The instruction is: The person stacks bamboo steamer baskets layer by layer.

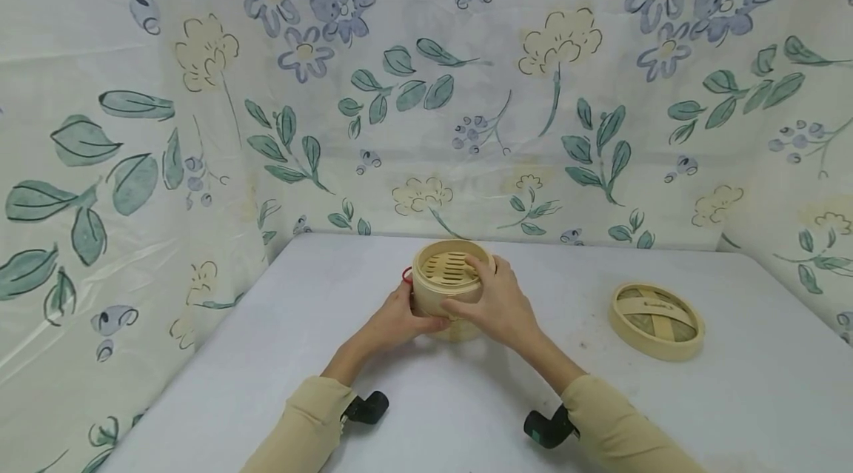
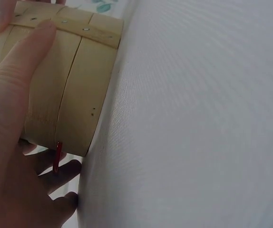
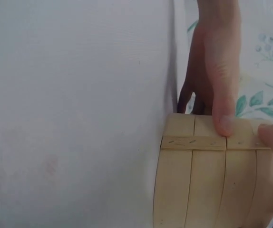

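A small round bamboo steamer (image 1: 432, 298) stands on the white table with its slatted inside facing up. Its wall shows stacked bands with seams and staples in both wrist views. My left hand (image 1: 393, 321) grips its left side, thumb laid across the front of the wall (image 2: 72, 90). On the right side my right hand (image 1: 501, 308) holds the upper part, thumb on the front and a finger over the rim. A red loop (image 1: 406, 275) sticks out at the left, beside the left hand's fingers. The far side of the steamer is hidden.
A bamboo steamer lid (image 1: 645, 306) with a woven top lies to the right on the white table (image 1: 266, 384). Behind the table hangs a floral cloth (image 1: 426, 140), which also covers the sides. Each wrist carries a black camera (image 1: 548, 428).
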The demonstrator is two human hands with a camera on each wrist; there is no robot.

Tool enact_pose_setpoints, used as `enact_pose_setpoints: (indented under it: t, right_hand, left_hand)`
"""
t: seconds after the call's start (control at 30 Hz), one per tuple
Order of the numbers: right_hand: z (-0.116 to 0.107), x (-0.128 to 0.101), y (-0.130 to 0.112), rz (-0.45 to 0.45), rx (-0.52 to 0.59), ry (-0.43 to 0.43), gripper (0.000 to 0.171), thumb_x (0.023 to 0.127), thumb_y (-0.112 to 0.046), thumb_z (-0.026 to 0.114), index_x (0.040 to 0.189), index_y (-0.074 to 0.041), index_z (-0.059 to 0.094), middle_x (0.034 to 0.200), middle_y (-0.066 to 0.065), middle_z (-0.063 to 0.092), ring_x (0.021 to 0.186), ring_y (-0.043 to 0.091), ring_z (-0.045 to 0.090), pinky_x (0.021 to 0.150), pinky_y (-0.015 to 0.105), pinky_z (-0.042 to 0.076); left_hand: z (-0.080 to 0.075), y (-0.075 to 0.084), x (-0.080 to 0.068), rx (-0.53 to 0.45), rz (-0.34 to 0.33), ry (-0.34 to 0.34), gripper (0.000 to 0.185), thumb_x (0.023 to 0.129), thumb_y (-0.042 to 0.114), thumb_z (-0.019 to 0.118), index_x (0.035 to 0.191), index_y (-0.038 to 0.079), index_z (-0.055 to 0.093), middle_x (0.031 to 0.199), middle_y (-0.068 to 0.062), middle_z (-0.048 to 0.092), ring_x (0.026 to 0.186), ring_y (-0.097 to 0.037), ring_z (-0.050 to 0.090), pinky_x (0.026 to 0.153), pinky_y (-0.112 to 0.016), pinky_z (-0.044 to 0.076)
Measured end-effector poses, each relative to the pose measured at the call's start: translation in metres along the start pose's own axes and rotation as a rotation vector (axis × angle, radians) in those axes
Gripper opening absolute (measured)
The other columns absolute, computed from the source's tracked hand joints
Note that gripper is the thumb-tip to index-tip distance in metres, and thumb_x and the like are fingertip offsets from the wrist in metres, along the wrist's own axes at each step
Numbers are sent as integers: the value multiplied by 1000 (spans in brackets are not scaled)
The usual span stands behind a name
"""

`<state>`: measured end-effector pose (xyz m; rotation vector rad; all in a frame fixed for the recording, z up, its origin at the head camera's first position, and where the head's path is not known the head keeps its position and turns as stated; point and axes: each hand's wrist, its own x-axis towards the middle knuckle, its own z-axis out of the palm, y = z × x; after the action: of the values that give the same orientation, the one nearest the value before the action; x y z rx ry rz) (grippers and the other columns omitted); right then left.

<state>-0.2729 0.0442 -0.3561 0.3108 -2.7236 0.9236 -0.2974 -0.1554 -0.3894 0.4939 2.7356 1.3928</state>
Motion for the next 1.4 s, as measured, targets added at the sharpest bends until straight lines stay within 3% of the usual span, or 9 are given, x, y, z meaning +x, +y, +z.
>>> enact_pose_setpoints:
  t: [0.37,0.63,0.83,0.97,1.1,1.4]
  right_hand:
    - [4,-9,13,-77,-10,34,94,80,-57,76,153,-19,32,149,21,35,133,37,41,97,57,47]
    - [-7,-8,24,-125,56,-100,89,85,-45,76,156,-22,26,154,26,25,131,42,45,94,60,49]
    - [-19,-6,36,-194,148,-174,85,88,-34,76,155,-16,27,153,25,23,126,37,50,90,45,54]
    - [-29,-4,39,-233,162,-170,85,88,-33,76,154,-11,27,151,22,29,133,37,43,100,50,48]
    - [-39,-2,43,-214,153,-150,86,88,-35,76,154,-12,26,153,17,31,141,35,34,111,56,36]
    - [-58,2,58,-201,114,-84,86,87,-33,76,154,-8,27,154,18,30,143,37,31,111,59,32]
  left_hand:
    - [4,-2,0,8,18,3,107,74,45,84,153,2,26,148,-17,44,137,-27,42,113,-47,34]
    - [1,-1,0,13,12,-4,109,75,45,85,153,0,24,149,-19,42,138,-29,41,114,-48,33]
    - [1,-2,1,9,15,-15,109,75,44,85,154,4,22,149,-17,42,139,-28,41,115,-48,33]
    - [0,-3,0,8,16,-6,108,74,44,86,154,7,23,149,-14,43,138,-25,41,115,-46,32]
    - [-2,-4,1,-9,33,-6,107,74,41,86,153,8,23,149,-12,42,139,-25,40,116,-46,31]
    - [1,-5,4,-10,14,-21,108,76,41,85,154,6,20,149,-15,42,139,-27,41,115,-47,33]
